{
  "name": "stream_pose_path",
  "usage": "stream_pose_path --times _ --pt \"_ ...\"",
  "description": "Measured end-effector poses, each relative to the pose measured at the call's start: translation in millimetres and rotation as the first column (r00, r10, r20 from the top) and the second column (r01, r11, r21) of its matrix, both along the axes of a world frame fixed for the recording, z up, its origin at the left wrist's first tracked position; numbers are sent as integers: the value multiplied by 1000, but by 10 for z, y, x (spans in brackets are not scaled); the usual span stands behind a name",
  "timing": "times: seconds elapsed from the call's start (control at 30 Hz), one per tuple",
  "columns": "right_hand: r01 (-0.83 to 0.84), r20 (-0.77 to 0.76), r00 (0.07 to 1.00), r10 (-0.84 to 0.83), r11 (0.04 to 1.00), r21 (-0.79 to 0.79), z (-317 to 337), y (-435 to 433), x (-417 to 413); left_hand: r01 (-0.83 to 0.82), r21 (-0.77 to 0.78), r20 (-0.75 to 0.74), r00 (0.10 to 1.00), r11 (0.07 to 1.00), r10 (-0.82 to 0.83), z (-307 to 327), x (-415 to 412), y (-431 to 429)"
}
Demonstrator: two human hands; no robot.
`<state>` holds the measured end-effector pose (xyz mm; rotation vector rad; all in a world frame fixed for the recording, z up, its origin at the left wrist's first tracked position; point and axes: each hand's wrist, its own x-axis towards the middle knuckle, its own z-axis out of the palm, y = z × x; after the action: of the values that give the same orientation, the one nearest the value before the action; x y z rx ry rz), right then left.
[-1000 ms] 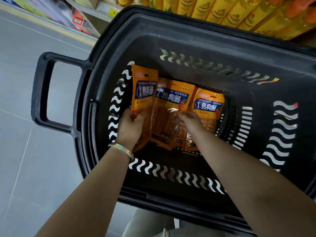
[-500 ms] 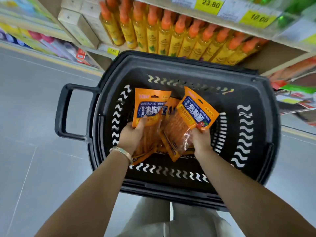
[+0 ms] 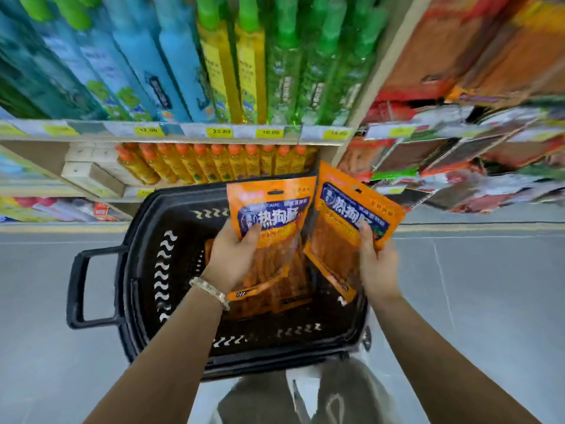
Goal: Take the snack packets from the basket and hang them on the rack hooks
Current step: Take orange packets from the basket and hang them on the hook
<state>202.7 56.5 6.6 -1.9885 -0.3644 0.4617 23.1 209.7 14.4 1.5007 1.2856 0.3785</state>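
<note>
We read most from the two orange snack packets. The left packet (image 3: pixel 272 206) has a dark blue band across its front with large white characters, of which "热狗" is legible. The third character is partly covered by a thumb, and the smaller print above and below is too blurred to read. The right packet (image 3: pixel 345 228) carries the same blue band and the same characters.

On the shelf (image 3: pixel 171 139) edge behind them we can read yellow price tags (image 3: pixel 149 130) saying "12.00" and "10.00". One between them begins with "23", and the rest are smeared. Orange-capped yellow bottles (image 3: pixel 214 162) stand in a row beneath the tags.

The left hand (image 3: pixel 235 258), with a bracelet (image 3: pixel 211 290) at its wrist, grips the left packet low on its left side, thumb on the front and fingers behind. The right hand (image 3: pixel 377 264) grips the right packet along its right edge in the same way. Both packets are held above the black basket (image 3: pixel 140 270), which stands on the grey floor (image 3: pixel 46 332). The left packet is nearly upright and the right one is tilted, its top edge sloping down to the right. Their near edges lie just beside each other, though we cannot tell whether they touch.

The remaining packets (image 3: pixel 275 292) lie in the basket under the left hand. The rack (image 3: pixel 452 154) of hanging goods is up to the right, heavily blurred.
</note>
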Motion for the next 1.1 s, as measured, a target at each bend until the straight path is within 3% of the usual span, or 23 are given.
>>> stream_pose_path --times 0.17,0.3,0.63,0.87,1.0,1.1 --pt "78 121 988 -92 990 122 475 -438 631 171 144 92 978 975 -185 618 765 -171" --pt "11 250 965 -76 967 254 937 -745 1404 91 324 213 963 942 -166 1117 1489 -511" --pt "-79 415 907 -69 941 329 2012 -1259 2960 -118 416 425 902 902 -78 2211 3016 -995" --pt "-201 500 863 -65 865 460 2959 -1185 3470 -210 603 500 851 770 -160 3040 3406 -1054" --pt "-258 514 855 -72 800 542 3521 -945 3697 -277 598 589 788 752 -178 3497 3451 -939" --pt "-293 525 848 -68 766 573 3914 -726 3827 -277 528 690 691 803 -215 3751 3496 -799"
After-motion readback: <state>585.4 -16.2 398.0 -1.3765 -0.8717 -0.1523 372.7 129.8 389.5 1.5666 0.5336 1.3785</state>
